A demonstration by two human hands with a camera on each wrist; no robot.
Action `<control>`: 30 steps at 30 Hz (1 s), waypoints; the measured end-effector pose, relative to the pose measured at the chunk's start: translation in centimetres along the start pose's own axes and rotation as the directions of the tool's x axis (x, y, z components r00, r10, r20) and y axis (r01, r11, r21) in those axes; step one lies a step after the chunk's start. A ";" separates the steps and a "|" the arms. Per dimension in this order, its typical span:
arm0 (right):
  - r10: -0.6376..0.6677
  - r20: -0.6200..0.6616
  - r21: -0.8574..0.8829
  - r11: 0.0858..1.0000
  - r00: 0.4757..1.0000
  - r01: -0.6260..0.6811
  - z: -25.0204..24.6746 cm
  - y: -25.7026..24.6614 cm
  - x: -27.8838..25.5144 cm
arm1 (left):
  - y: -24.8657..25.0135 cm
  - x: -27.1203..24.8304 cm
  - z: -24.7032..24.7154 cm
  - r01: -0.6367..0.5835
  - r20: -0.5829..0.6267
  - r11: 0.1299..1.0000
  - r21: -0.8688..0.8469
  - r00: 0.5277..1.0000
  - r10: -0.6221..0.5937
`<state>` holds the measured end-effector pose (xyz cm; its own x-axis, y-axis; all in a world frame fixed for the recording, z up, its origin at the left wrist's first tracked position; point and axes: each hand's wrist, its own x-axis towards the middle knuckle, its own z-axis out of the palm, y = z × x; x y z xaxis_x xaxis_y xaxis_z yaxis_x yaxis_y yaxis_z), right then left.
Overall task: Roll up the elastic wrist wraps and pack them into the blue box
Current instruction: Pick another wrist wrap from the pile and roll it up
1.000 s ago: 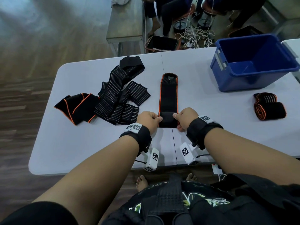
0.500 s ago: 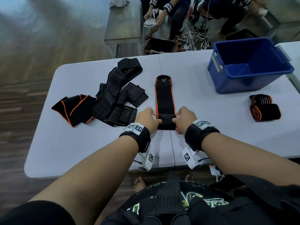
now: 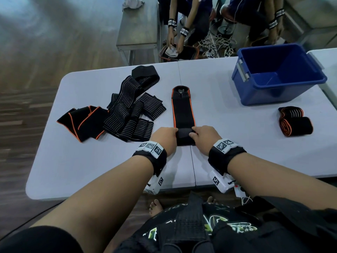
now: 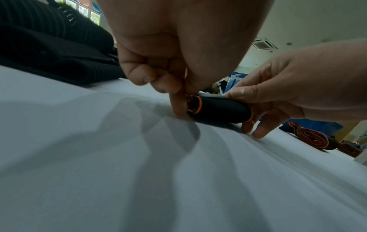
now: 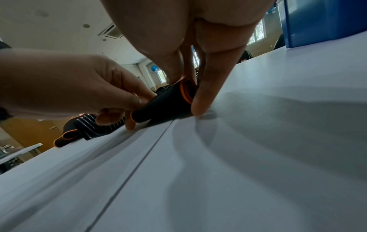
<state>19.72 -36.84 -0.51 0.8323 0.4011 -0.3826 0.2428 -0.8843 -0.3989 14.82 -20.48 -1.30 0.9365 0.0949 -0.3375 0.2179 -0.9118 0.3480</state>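
On the white tabletop (image 3: 73,161) an orange-edged wrap (image 3: 183,110) is clasped at its rolled near end by the grip of the left hand (image 3: 164,139) and right hand (image 3: 204,137), one rolled wrap (image 3: 295,123) is set aside, a pile (image 3: 127,114) is left unrolled, and the blue box (image 3: 277,73) holds none.

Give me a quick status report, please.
Both hands, left hand and right hand, pinch the wrap, partly rolled. Blue box empty. Nothing in the way.

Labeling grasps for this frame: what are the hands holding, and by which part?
Both hold the orange-edged wrist wrap at its rolled near end: left hand pinches the roll's left end, right hand its right end. The rest lies flat on the table.
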 end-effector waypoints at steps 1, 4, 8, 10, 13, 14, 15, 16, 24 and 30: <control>-0.013 0.006 0.005 1.000 1.000 0.013 0.1 0.1 -0.2 | -0.1 -0.2 0.0 -0.005 0.012 1.000 0.005 1.000 0.005; -0.032 0.059 0.012 0.999 0.998 0.031 0.5 0.7 -0.7 | -0.5 -0.4 0.2 -0.015 0.037 1.000 0.008 0.999 0.015; -0.037 0.035 0.038 0.999 0.999 0.035 0.7 1.2 -0.3 | -1.5 -0.5 0.5 -0.019 0.025 0.997 -0.078 0.999 0.021; -0.034 -0.017 0.127 0.991 0.999 0.036 0.8 1.5 0.0 | -1.9 -0.4 0.8 0.006 0.022 0.990 -0.139 1.000 -0.003; -0.019 -0.053 0.233 0.972 0.998 0.031 1.0 1.9 0.0 | -2.1 -0.5 1.2 -0.001 0.017 0.982 -0.186 1.000 0.004; -0.003 -0.057 0.257 0.966 0.998 0.018 1.1 1.9 0.0 | -2.1 -0.7 1.2 -0.004 0.007 0.975 -0.223 1.000 0.006; 0.018 -0.057 0.269 0.963 0.998 -0.002 1.1 1.9 0.1 | -2.1 -0.9 1.1 0.000 -0.005 0.963 -0.270 1.000 -0.002; 0.034 -0.057 0.272 0.962 0.998 -0.017 1.1 1.9 0.1 | -2.2 -1.0 1.1 0.010 -0.022 0.949 -0.315 1.000 -0.018; 0.154 0.027 0.339 0.928 0.988 -0.154 1.0 1.1 0.8 | -1.7 -0.5 1.6 0.138 -0.039 0.895 -0.423 0.985 -0.170; 0.224 0.063 0.178 0.956 0.973 -0.232 0.8 0.3 1.5 | -1.1 -0.5 1.4 0.212 0.025 0.899 -0.384 0.975 -0.219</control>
<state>20.66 -36.33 -1.86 0.8321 0.2073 -0.5144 -0.0494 -0.8961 -0.4411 13.74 -20.07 -2.77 0.8587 0.2824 -0.4277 0.4998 -0.6460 0.5769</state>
